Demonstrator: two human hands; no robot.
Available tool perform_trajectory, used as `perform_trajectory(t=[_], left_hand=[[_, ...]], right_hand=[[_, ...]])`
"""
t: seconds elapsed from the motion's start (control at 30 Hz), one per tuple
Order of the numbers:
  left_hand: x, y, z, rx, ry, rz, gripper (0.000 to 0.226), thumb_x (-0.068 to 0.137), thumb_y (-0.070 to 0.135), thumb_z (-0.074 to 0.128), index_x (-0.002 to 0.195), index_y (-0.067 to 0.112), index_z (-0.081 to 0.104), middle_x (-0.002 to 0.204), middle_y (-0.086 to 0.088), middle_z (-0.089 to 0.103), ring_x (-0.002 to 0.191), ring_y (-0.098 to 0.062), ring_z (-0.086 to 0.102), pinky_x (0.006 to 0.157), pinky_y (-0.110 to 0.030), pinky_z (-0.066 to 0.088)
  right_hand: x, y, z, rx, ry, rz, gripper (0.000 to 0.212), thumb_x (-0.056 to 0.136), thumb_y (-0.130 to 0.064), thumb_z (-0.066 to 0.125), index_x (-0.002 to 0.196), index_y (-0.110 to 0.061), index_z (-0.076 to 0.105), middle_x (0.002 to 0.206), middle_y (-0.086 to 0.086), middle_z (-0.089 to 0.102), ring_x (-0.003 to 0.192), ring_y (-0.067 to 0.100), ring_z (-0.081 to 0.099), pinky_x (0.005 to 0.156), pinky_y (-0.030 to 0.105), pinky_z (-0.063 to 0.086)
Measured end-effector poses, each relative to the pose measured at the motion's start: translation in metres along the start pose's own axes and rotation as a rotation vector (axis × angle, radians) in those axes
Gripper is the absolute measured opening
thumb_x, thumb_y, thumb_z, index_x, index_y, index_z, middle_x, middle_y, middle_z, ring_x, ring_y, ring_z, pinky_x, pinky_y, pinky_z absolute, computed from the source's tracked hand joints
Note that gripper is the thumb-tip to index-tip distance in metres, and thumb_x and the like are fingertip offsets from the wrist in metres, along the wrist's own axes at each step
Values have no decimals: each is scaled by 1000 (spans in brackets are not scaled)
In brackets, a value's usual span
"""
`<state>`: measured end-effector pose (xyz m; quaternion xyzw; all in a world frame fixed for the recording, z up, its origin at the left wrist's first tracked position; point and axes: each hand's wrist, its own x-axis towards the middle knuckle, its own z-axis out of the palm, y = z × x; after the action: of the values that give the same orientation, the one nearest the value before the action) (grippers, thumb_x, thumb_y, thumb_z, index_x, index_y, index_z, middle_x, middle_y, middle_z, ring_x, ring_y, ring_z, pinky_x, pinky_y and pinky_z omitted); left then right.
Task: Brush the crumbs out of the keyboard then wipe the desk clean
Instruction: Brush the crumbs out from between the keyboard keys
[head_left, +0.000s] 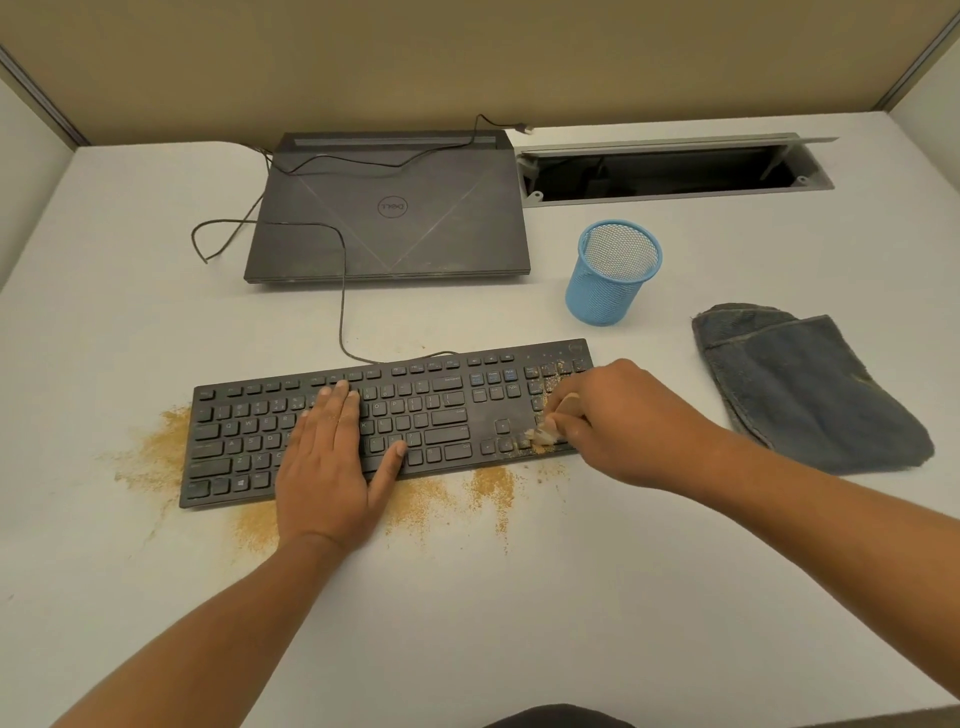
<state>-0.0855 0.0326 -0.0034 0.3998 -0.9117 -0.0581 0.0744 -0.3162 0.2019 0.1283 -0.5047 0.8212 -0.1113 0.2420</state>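
Lying on the tabletop (467, 597): one keyboard (447, 415), crumbs (169, 447) strewn at its left and near edges. Left hand (332, 457) flat on keys, fingers (337, 402) straight. Right hand (618, 421), fingers curled, pinches one small brush (544, 435) at the numpad. One cloth (810, 389) far right.

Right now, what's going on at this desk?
A person is brushing crumbs off a black keyboard. The left grip presses flat on the letter keys, apparently steadying it. The right grip holds a small brush at the number-pad end, where crumbs sit on the keys. More crumbs lie on the desk in front of and left of the keyboard. The blue cloth lies untouched on the right, so wiping has not begun.
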Motion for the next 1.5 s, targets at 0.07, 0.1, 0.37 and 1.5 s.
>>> perform_trajectory(t=[0.07,0.1,0.37,1.5], left_hand=[[0,0,0,-1,3,0,81,95,67,20,151,9,31,159,-7,28,149,-19,19,122,-37,13],[0,0,0,-3,3,0,81,95,67,20,151,9,31,159,-7,28,149,-19,19,122,-37,13],[0,2,-2,-5,-1,-3,82,95,68,17,151,10,31,159,-7,28,149,-19,19,122,-38,14],[-1,1,-1,-10,-3,-16,81,95,68,19,152,11,29,160,-5,26,149,-19,18,122,-37,13]], right_hand=[[-3,-1,2,4,-20,-2,23,97,-23,54,92,-15,75,92,-4,72,82,17,64,68,26,46],[-3,-2,2,18,-6,-3,23,97,-23,54,94,-17,76,93,-5,72,83,16,64,70,26,48],[7,-9,-4,-12,-142,-45,17,98,-23,56,96,-18,73,94,-5,72,80,12,63,67,27,51],[16,-30,9,22,-183,-84,27,99,-33,56,91,-14,72,84,-1,72,76,17,65,69,35,55]])
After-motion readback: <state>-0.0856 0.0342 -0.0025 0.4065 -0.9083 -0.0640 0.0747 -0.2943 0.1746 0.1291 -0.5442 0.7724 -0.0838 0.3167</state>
